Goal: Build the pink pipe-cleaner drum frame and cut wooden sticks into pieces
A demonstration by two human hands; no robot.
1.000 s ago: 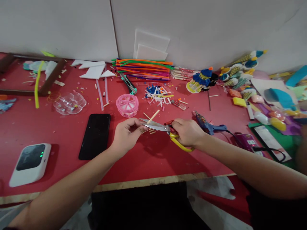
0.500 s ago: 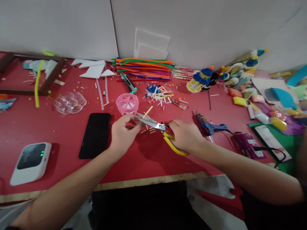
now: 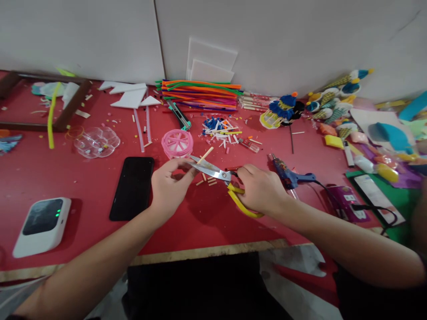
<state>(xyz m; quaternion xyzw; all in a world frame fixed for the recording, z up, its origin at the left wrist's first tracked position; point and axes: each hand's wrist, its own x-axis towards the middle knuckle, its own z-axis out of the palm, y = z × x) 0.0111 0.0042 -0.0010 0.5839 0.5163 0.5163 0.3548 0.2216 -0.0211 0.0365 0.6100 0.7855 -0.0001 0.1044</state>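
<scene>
My right hand (image 3: pixel 262 186) is closed around the yellow handles of a pair of scissors (image 3: pixel 240 203), whose blades point left. Between the blades lies a thin pale wooden stick (image 3: pixel 206 154), its upper end sticking out up and to the right. The fingers of my left hand (image 3: pixel 171 186) pinch the stick's lower end, which they mostly hide, close to the blade tips. Several short cut stick pieces (image 3: pixel 212 181) lie on the red table under the scissors. Just beyond my left hand sits a pink round wheel-like piece (image 3: pixel 177 143).
A black phone (image 3: pixel 132 189) and a white device (image 3: pixel 42 226) lie left. Pipe cleaners (image 3: pixel 200 94), a box cutter (image 3: pixel 179 115) and small scraps (image 3: pixel 222 130) are at the back. A blue glue gun (image 3: pixel 291 173) with its cord lies right, near bagged clay (image 3: pixel 387 172).
Almost nothing differs. Both hands, the scissors and the stick hold nearly the same place, with only a very slight shift.
</scene>
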